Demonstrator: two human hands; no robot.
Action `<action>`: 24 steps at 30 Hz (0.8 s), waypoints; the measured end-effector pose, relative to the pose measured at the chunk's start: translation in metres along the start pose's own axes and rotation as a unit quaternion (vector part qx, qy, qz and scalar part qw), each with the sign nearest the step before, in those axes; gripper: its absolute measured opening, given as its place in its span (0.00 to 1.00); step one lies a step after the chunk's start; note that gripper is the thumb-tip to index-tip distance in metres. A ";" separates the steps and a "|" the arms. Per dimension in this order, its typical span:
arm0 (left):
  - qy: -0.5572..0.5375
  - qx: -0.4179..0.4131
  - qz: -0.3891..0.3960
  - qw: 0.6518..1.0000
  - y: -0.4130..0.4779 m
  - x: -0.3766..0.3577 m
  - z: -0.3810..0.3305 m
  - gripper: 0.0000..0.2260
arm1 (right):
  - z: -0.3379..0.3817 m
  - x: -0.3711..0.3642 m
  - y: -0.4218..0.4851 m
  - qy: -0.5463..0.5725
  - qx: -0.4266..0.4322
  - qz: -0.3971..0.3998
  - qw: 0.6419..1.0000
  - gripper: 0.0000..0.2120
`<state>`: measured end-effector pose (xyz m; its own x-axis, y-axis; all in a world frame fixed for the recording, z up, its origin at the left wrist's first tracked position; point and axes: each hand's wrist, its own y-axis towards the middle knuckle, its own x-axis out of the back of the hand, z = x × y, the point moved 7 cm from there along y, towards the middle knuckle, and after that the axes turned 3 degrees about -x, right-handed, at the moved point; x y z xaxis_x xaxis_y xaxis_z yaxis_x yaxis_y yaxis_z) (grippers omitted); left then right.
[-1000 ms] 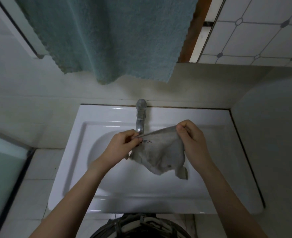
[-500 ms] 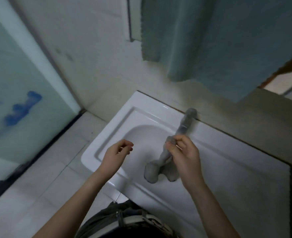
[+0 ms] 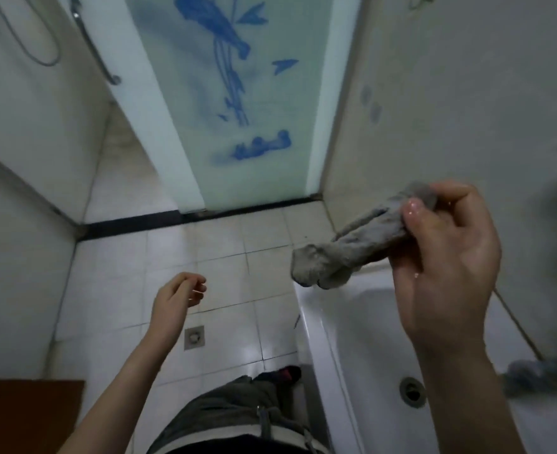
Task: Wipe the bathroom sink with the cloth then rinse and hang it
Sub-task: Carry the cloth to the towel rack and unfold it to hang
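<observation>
My right hand (image 3: 447,257) grips a grey cloth (image 3: 346,250), bunched into a roll, raised above the left end of the white sink (image 3: 352,342). The cloth's loose end sticks out to the left, past the sink's rim. My left hand (image 3: 175,299) hangs over the tiled floor left of the sink, fingers loosely curled and holding nothing. The sink's drain (image 3: 411,391) shows at the lower right. The blurred grey shape at the right edge looks like the tap (image 3: 539,375).
A frosted glass door (image 3: 238,103) with a blue pattern stands ahead, a dark threshold strip (image 3: 159,221) at its foot. A floor drain (image 3: 194,337) sits in the white floor tiles. A shower hose and grab bar (image 3: 94,47) hang at the upper left. A brown panel (image 3: 25,414) fills the lower left corner.
My view has swung left from the sink toward the glass door. My left hand let go of the cloth and dropped away; my right hand lifted the cloth, now bunched, out of the basin.
</observation>
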<state>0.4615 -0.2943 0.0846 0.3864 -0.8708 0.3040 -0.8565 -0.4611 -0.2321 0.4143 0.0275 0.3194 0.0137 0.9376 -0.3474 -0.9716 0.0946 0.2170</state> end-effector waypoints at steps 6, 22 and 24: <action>-0.032 0.062 -0.117 0.991 -0.022 0.087 0.048 0.11 | -0.061 -0.058 0.013 0.000 -0.070 0.068 0.995 0.09; -0.025 0.181 -0.080 0.980 0.074 0.248 0.174 0.12 | -0.356 -0.124 -0.055 -0.257 -0.317 0.031 0.912 0.05; -0.005 0.187 -0.063 0.980 0.099 0.269 0.181 0.12 | -0.366 -0.134 -0.048 -0.273 -0.313 0.013 0.910 0.04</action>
<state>0.5431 -0.6053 -0.0236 0.4862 -0.8031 0.3444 -0.6164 -0.5946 -0.5162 0.3725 -0.2250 0.0220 -0.0609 0.9793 0.1933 -0.9154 0.0224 -0.4018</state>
